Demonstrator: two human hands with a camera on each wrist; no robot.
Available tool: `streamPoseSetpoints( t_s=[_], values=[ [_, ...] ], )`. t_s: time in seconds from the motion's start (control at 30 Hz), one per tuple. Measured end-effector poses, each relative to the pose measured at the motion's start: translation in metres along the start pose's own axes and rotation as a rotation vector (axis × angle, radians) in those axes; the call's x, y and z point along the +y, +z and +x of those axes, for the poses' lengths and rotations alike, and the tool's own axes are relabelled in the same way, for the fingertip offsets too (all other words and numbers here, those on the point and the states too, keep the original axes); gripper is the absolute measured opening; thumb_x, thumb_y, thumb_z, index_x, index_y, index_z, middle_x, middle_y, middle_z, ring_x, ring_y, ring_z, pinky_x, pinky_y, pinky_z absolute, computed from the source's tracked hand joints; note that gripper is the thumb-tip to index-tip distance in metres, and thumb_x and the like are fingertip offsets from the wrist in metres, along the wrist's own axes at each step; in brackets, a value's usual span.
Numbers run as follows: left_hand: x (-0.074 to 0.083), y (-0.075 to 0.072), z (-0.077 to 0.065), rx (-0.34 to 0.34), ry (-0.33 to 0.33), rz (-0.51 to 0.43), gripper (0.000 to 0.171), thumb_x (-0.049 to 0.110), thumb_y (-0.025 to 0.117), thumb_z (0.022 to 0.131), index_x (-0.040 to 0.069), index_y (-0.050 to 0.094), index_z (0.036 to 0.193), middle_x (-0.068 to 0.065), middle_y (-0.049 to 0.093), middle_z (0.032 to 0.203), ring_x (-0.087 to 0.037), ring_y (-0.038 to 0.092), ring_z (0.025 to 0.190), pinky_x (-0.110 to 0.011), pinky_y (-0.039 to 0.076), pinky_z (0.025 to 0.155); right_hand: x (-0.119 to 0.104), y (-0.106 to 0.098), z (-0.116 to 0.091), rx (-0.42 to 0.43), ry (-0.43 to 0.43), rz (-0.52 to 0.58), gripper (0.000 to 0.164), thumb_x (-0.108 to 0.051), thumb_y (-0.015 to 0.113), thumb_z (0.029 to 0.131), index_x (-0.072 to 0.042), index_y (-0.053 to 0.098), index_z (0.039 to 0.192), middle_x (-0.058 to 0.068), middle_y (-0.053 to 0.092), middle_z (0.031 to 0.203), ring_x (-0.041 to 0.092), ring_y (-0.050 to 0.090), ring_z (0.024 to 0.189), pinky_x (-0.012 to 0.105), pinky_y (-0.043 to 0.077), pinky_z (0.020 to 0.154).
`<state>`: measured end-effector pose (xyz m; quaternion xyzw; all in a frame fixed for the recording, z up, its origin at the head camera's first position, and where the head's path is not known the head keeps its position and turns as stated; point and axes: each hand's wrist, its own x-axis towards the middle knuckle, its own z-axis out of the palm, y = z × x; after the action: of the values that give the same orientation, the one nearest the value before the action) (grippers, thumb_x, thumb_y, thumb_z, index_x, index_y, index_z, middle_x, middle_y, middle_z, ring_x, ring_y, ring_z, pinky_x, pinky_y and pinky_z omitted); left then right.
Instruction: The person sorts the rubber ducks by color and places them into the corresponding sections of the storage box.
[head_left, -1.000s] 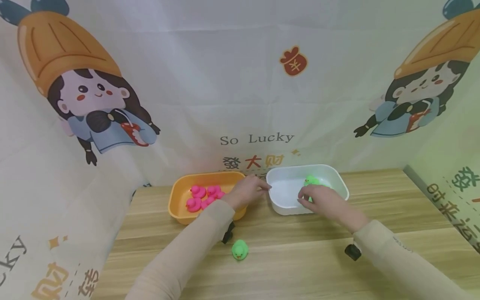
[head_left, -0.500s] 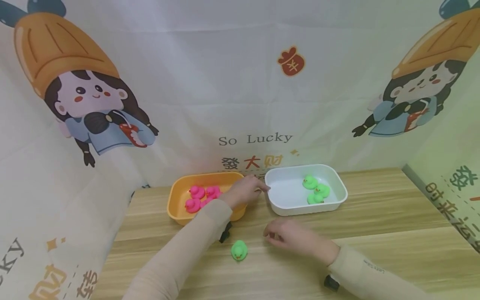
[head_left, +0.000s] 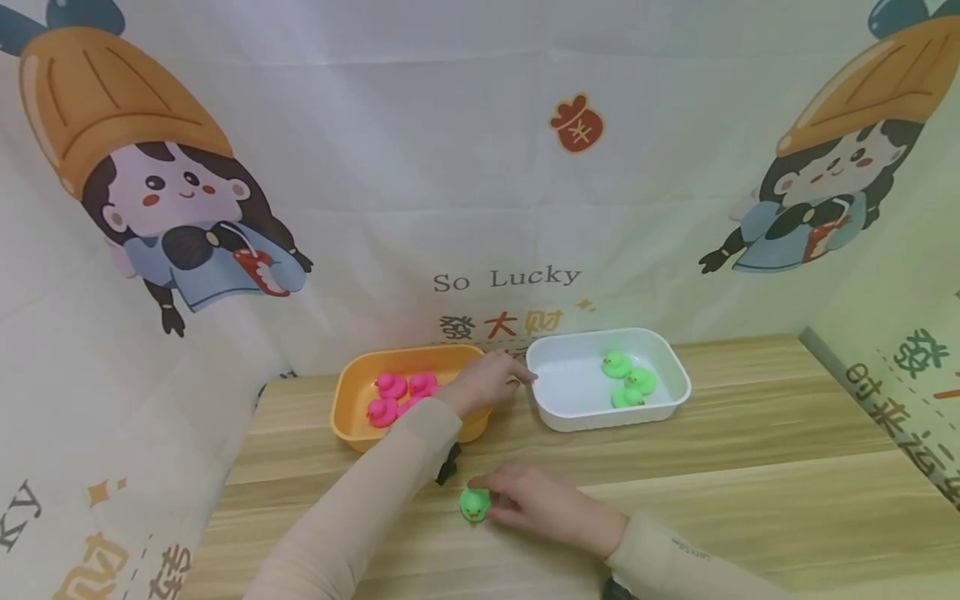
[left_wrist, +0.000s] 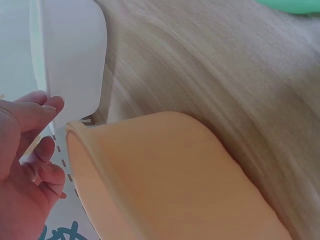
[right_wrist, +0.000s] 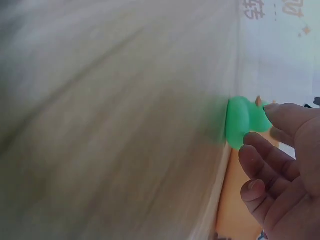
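Note:
In the head view my left hand (head_left: pixel 487 383) reaches across the orange plastic tub (head_left: pixel 341 412) to the white plastic tub (head_left: pixel 585 421). In the left wrist view, its thumb and index finger pinch the white tub's rim (left_wrist: pixel 46 55). My right hand (head_left: pixel 543 504) is at a green rubber duck (head_left: pixel 472 505) on the wooden table. The right index finger reaches over behind the duck's head and the thumb lies at its side. In the right wrist view the fingertips overlap the duck (right_wrist: pixel 238 122), not curled tight round it.
Three green ducks (head_left: pixel 628 380) lie in the right half of the white tub. Several pink ducks (head_left: pixel 392 385) are in the orange tub, partly hidden by the left sleeve. A printed cloth backdrop (head_left: pixel 390 200) stands behind the wooden table (head_left: pixel 750 417).
My right hand has left the white tub, where the three green ducks now show, and moved left and toward me to the duck on the table. The left hand has stayed at the white rim.

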<state>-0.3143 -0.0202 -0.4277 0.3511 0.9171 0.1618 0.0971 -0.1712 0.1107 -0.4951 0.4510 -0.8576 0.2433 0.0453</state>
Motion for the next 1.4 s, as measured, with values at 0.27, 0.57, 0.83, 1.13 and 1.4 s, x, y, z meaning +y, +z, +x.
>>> streamPoseSetpoints(
  t_s=[0.27,0.57,0.83,1.13,1.4],
  values=[
    [-0.001,0.001,0.001,-0.014,-0.030,0.004,0.031,0.006,0.060,0.103,0.016,0.075,0.129,-0.002,0.072,0.130,-0.025,0.058,0.131,-0.043,0.041,0.116,-0.003,0.007,0.004,0.014,-0.071,-0.032,0.034,-0.019,0.076,0.096,-0.010,0.072,0.129,-0.001,0.071,0.102,0.006,0.064,0.090,0.019,0.052,0.084],
    [-0.001,0.000,0.001,-0.016,-0.021,-0.002,0.031,0.005,0.059,0.103,0.014,0.075,0.129,-0.002,0.073,0.129,-0.025,0.060,0.129,-0.041,0.042,0.115,0.000,0.002,0.002,-0.045,0.014,0.089,0.028,-0.012,0.073,0.097,-0.008,0.071,0.124,0.002,0.073,0.117,0.008,0.067,0.106,0.022,0.052,0.097],
    [-0.003,0.002,0.002,-0.007,-0.010,0.018,0.031,0.004,0.061,0.102,0.015,0.075,0.128,-0.002,0.073,0.127,-0.025,0.061,0.127,-0.041,0.044,0.113,0.005,-0.007,-0.004,-0.071,0.063,0.180,0.019,-0.012,0.075,0.095,-0.007,0.071,0.113,-0.003,0.071,0.105,0.001,0.061,0.094,0.019,0.053,0.088],
    [-0.004,0.004,0.003,0.013,0.025,0.019,0.027,0.009,0.062,0.104,0.014,0.076,0.126,-0.002,0.075,0.123,-0.023,0.066,0.120,-0.040,0.051,0.106,0.020,-0.036,-0.023,-0.085,0.158,0.219,0.020,-0.015,0.073,0.097,-0.007,0.069,0.115,-0.010,0.063,0.091,-0.003,0.053,0.079,0.018,0.051,0.071],
    [-0.004,0.003,0.003,0.022,0.039,0.012,0.027,0.007,0.062,0.103,0.012,0.076,0.126,-0.003,0.076,0.121,-0.023,0.068,0.118,-0.040,0.052,0.104,0.036,-0.082,-0.038,0.040,0.128,0.125,0.021,-0.008,0.077,0.092,-0.003,0.070,0.111,-0.004,0.069,0.086,0.001,0.059,0.077,0.022,0.054,0.068]
  ],
)
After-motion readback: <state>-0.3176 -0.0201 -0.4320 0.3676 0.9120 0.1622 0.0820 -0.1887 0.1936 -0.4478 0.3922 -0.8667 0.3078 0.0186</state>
